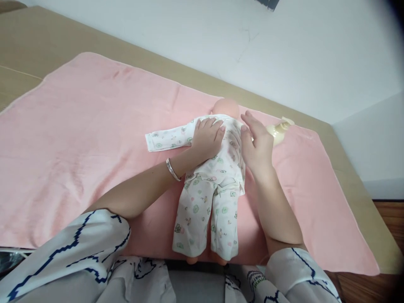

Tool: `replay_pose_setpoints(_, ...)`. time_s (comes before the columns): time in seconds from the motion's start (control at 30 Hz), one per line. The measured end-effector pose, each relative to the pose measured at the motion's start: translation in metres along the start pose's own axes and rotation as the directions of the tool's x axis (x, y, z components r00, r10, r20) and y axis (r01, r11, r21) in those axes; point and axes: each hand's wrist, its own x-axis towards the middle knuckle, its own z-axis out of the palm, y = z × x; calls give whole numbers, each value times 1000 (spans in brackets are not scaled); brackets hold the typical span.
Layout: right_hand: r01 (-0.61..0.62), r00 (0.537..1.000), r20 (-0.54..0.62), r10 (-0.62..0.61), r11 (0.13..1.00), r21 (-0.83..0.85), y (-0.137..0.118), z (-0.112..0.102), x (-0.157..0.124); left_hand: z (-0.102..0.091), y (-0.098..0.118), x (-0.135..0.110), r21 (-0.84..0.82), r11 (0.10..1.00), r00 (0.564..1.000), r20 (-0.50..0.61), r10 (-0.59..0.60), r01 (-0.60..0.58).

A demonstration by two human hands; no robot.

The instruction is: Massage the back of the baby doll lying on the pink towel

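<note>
A baby doll [225, 108] lies stretched out on a pink blanket, its head away from me and its feet at the near edge. Its face does not show. It wears a white printed top [232, 147] and matching trousers [194, 210]; one sleeve [168, 138] reaches out to the left. My left hand [207, 136] rests flat on the upper part of the top, fingers together and extended. At the doll's right side is my right hand [258, 145], fingers stretched and thumb apart, holding nothing. Whether it touches the top I cannot tell.
A cream-coloured bottle with a pump top [279, 131] lies on the blanket just beyond my right hand, partly hidden. The pink blanket [78, 126] covers most of the wooden table [47, 38]. A white wall [284, 54] runs along the table's far edge.
</note>
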Motion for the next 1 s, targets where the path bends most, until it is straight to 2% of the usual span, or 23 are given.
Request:
replay_pose_setpoints(0.07, 13, 1000, 23, -13, 1000, -5, 2, 4, 1, 0, 0, 0, 5, 1000, 1000, -6, 7, -7)
replay_pose_setpoints(0.17, 20, 988, 155, -15, 999, -33, 11, 21, 5, 0, -1, -1, 6, 1000, 1000, -12, 13, -13)
replay_pose_setpoints(0.23, 10, 981, 193, -2, 999, -44, 16, 22, 9, 0, 0, -1, -7, 1000, 1000, -14, 11, -11)
replay_pose_setpoints(0.3, 0, 990, 143, 2, 1000, -14, 18, 9, 11, -1, 1, 0, -30, 1000, 1000, -9, 6, -6)
replay_pose_setpoints(0.43, -6, 998, -64, 13, 995, 99, 18, -40, 10, -8, 7, -1, -120, 992, 1000, 6, -29, 30)
replay_pose_setpoints(0.53, -88, 974, -196, 114, 986, 139, 32, -69, 12, -21, 18, -5, -268, 963, 1000, -30, 1, -9)
replay_pose_setpoints(0.6, -192, 954, -207, 219, 971, 144, 47, -78, 16, -31, 30, -8, -421, 907, 999, -37, 19, -33)
replay_pose_setpoints(0.67, -284, 936, -173, 305, 949, 135, 61, -81, 20, -38, 45, -8, -627, 779, 1000, 20, -3, 15)
replay_pose_setpoints(0.7, -311, 931, -157, 329, 942, 128, 66, -82, 22, -40, 53, -5, -739, 669, 997, 78, -23, 73)
replay_pose_setpoints(0.77, -327, 931, -136, 339, 939, 105, 71, -81, 25, -40, 72, 5, -902, 356, 970, 237, -58, 242)
replay_pose_setpoints(0.83, -316, 941, -112, 321, 947, 61, 71, -80, 26, -37, 89, 22, -911, 18, 910, 409, -70, 411)
replay_pose_setpoints(0.87, -305, 948, -89, 306, 952, 28, 69, -79, 26, -34, 97, 32, -875, -117, 875, 480, -73, 470)
replay_pose_setpoints(0.93, -257, 966, -18, 257, 963, -75, 66, -78, 25, -27, 109, 53, -800, -312, 826, 559, -78, 512)
replay_pose_setpoints(1.0, -180, 978, 62, 197, 962, -208, 64, -78, 24, -19, 116, 72, -748, -447, 806, 584, -92, 491)
